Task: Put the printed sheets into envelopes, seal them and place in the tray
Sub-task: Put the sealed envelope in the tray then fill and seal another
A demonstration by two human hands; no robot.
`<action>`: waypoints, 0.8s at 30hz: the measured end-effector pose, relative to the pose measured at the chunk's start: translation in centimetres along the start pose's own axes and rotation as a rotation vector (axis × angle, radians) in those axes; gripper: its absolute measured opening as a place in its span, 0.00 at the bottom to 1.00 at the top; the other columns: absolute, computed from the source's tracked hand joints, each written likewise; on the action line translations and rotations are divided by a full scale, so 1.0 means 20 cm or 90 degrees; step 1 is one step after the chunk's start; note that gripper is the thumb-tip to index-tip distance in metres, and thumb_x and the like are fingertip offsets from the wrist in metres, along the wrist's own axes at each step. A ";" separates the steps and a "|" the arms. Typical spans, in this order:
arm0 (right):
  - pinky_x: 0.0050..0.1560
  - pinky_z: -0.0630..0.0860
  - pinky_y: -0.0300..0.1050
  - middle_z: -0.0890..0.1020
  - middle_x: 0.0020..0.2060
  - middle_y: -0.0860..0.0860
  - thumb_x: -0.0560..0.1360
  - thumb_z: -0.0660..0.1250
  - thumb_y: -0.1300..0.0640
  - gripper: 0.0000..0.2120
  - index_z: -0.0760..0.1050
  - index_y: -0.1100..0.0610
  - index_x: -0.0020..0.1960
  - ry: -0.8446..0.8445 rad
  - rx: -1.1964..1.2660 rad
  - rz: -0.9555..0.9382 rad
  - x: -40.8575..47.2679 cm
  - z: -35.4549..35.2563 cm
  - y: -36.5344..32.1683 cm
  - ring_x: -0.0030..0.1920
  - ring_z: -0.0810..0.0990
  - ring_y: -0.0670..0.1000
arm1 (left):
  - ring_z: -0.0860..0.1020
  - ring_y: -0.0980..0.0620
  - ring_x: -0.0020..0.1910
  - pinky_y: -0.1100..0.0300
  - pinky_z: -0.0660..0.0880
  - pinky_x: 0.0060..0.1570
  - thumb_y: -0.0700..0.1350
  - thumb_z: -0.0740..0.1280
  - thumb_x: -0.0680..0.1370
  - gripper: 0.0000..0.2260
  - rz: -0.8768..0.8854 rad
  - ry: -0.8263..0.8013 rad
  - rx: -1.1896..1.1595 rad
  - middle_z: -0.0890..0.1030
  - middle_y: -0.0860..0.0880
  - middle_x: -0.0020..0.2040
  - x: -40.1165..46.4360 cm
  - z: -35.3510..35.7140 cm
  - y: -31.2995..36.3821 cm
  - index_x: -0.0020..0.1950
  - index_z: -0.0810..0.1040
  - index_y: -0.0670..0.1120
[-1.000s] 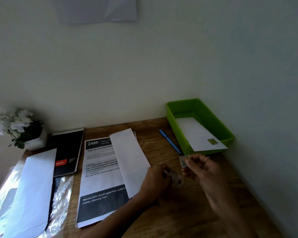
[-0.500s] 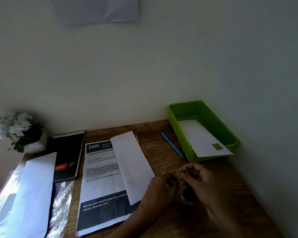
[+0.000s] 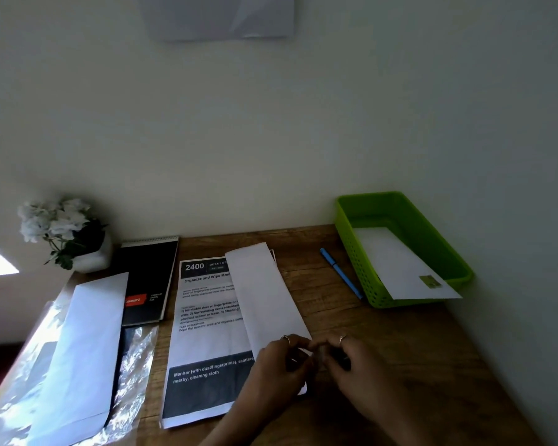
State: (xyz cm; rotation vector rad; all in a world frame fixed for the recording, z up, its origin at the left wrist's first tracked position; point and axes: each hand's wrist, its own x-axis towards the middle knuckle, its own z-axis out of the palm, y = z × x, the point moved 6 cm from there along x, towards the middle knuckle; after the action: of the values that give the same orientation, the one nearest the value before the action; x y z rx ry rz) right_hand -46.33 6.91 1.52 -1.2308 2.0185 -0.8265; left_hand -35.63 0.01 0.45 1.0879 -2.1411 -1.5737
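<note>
A printed sheet (image 3: 207, 342) lies flat on the wooden desk, and a long white envelope (image 3: 264, 294) rests across its right side. My left hand (image 3: 277, 371) and my right hand (image 3: 358, 365) meet over the envelope's near end. Pinched between their fingertips is a small blurred thing that looks like a tape roll (image 3: 321, 355); which fingers hold which part is hard to tell. At the back right stands the green tray (image 3: 361, 252). It holds one white envelope (image 3: 397, 265) with a greenish sticker, its near corner poking over the rim.
A blue pen (image 3: 340, 273) lies just left of the tray. A black notepad (image 3: 149, 278), a white flower pot (image 3: 65, 233), another white envelope (image 3: 84, 349) and clear plastic wrap (image 3: 132, 365) fill the left side. The wall runs close along the right.
My hands came down from above the desk and drew together at the envelope's near end. The small greenish piece held up in my right fingers is no longer visible.
</note>
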 end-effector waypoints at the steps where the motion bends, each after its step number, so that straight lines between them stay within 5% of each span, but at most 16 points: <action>1: 0.45 0.74 0.29 0.76 0.49 0.37 0.78 0.62 0.56 0.15 0.71 0.34 0.52 0.006 0.008 -0.005 0.00 0.00 -0.01 0.48 0.75 0.35 | 0.82 0.58 0.41 0.61 0.80 0.45 0.43 0.67 0.77 0.06 -0.015 0.001 -0.020 0.84 0.50 0.43 0.00 0.00 -0.01 0.51 0.77 0.53; 4: 0.32 0.69 0.23 0.74 0.44 0.37 0.76 0.64 0.53 0.15 0.66 0.36 0.57 0.047 0.040 0.028 -0.01 -0.01 -0.02 0.43 0.73 0.34 | 0.83 0.53 0.43 0.52 0.80 0.50 0.41 0.67 0.76 0.07 -0.041 0.020 -0.104 0.85 0.48 0.42 -0.01 -0.02 -0.04 0.51 0.78 0.51; 7: 0.30 0.67 0.26 0.78 0.44 0.40 0.74 0.66 0.49 0.08 0.73 0.44 0.53 0.081 0.092 0.077 0.00 0.01 0.02 0.43 0.74 0.36 | 0.83 0.53 0.43 0.55 0.80 0.48 0.41 0.68 0.76 0.09 -0.066 0.054 -0.182 0.85 0.47 0.42 -0.02 -0.04 -0.06 0.54 0.77 0.50; 14: 0.53 0.78 0.45 0.82 0.44 0.46 0.73 0.68 0.50 0.03 0.78 0.48 0.46 0.060 0.226 0.140 0.04 0.09 0.09 0.48 0.80 0.44 | 0.82 0.58 0.42 0.66 0.78 0.40 0.40 0.69 0.75 0.11 -0.060 0.074 -0.170 0.83 0.48 0.45 -0.04 0.00 -0.09 0.56 0.75 0.50; 17: 0.52 0.77 0.44 0.82 0.45 0.45 0.74 0.67 0.51 0.02 0.77 0.48 0.46 0.063 0.207 0.131 0.08 0.10 0.10 0.49 0.79 0.44 | 0.79 0.64 0.44 0.71 0.75 0.38 0.41 0.68 0.76 0.12 -0.012 0.107 -0.065 0.80 0.53 0.48 -0.03 -0.04 -0.09 0.57 0.73 0.53; 21: 0.41 0.69 0.31 0.79 0.45 0.43 0.75 0.66 0.54 0.02 0.75 0.48 0.45 0.068 0.156 0.093 0.15 0.09 0.07 0.49 0.76 0.40 | 0.73 0.66 0.54 0.77 0.68 0.51 0.43 0.70 0.74 0.17 0.146 0.185 0.173 0.75 0.60 0.56 0.01 -0.11 -0.09 0.59 0.71 0.56; 24: 0.39 0.67 0.29 0.77 0.42 0.41 0.76 0.65 0.54 0.04 0.74 0.46 0.44 0.047 0.098 0.077 0.22 0.10 0.06 0.46 0.74 0.38 | 0.68 0.63 0.62 0.72 0.63 0.60 0.47 0.68 0.75 0.19 0.179 0.183 0.297 0.72 0.59 0.62 0.04 -0.13 -0.12 0.65 0.71 0.52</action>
State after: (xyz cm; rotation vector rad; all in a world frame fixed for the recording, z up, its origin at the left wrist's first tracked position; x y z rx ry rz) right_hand -47.07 2.96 -1.36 -0.9966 2.0247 -0.9609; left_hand -33.65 -2.76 -0.84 1.0046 -2.3814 -0.7627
